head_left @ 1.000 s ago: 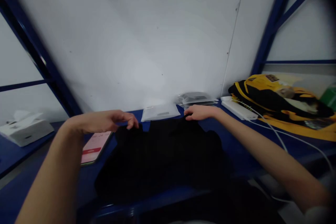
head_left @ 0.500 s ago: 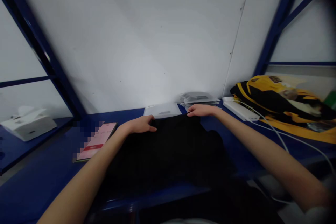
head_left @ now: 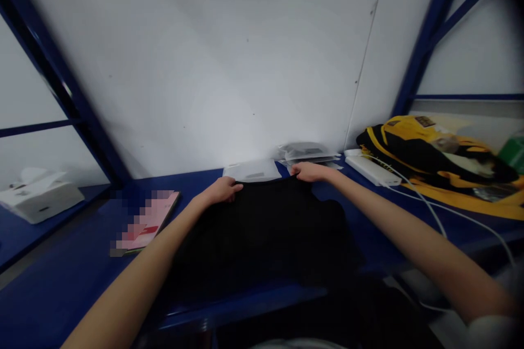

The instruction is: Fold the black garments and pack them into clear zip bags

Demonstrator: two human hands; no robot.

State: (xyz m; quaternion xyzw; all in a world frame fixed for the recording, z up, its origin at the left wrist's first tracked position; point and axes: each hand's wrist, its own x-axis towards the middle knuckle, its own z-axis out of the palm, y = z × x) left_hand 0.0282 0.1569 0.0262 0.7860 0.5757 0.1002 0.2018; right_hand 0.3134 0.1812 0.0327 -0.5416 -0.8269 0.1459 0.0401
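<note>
Having shifted right, the left hand [head_left: 224, 190] is now pinching the far edge of the black cloth [head_left: 266, 223] on the surface [head_left: 53, 272]; the right hand [head_left: 310, 171] is still pinching, so both are holding it.

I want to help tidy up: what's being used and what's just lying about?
In use:
black cloth, gripped by left hand and right hand

Seemingly lying about:
pink-screened phone
tissue box
pale packets
white box
white cable
yellow-and-black bag
</note>
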